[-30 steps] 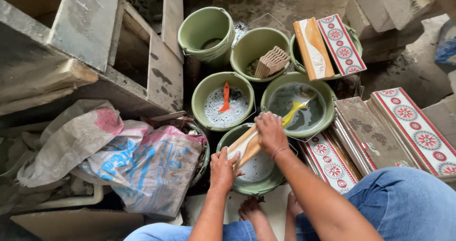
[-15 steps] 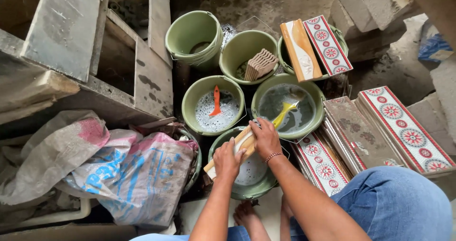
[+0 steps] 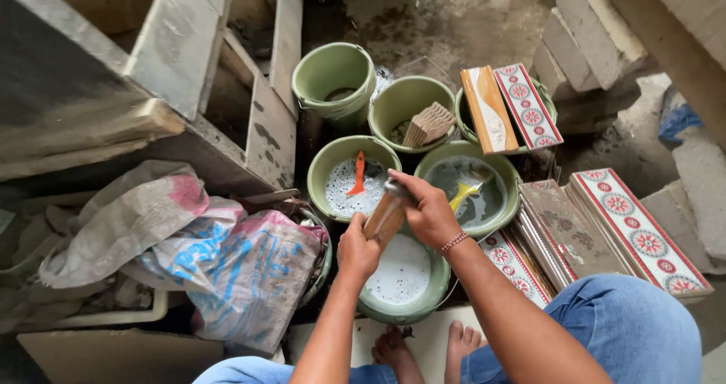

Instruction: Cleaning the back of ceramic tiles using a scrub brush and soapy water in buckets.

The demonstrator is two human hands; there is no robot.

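A view looking down at a person crouched on a gritty concrete floor, bare feet at six o'clock and blue jeans at five o'clock. Both hands grip one long, narrow brown tile strip [image 3: 387, 216] just below the centre of the view, held tilted over a green bucket [image 3: 423, 304] that holds white, foamy liquid. The left hand [image 3: 355, 251] is clenched around the strip's lower end; the right hand [image 3: 431, 211], with a beaded bracelet at the wrist, is closed over its upper end. At twelve o'clock from the hands sits a green bowl [image 3: 321, 171] of pale speckled liquid with an orange-handled tool [image 3: 358, 175] resting in it. At two o'clock, just beside the right hand, a second green bowl [image 3: 505, 174] holds grey water and a yellow-handled tool [image 3: 463, 195]. Farther off at twelve o'clock stand a tall green bucket [image 3: 333, 74] and another green bucket holding a stack of small brown tile pieces [image 3: 428, 124]. At one o'clock, two tile strips [image 3: 510, 108], one tan and one patterned red and white, lie across a further bucket. At three o'clock, stacks of patterned border tiles [image 3: 639, 229] lean together on the floor. At nine o'clock lie crumpled woven sacks [image 3: 227, 267] with blue and pink print, and beyond them, at ten o'clock, grey wooden boards [image 3: 174, 55].
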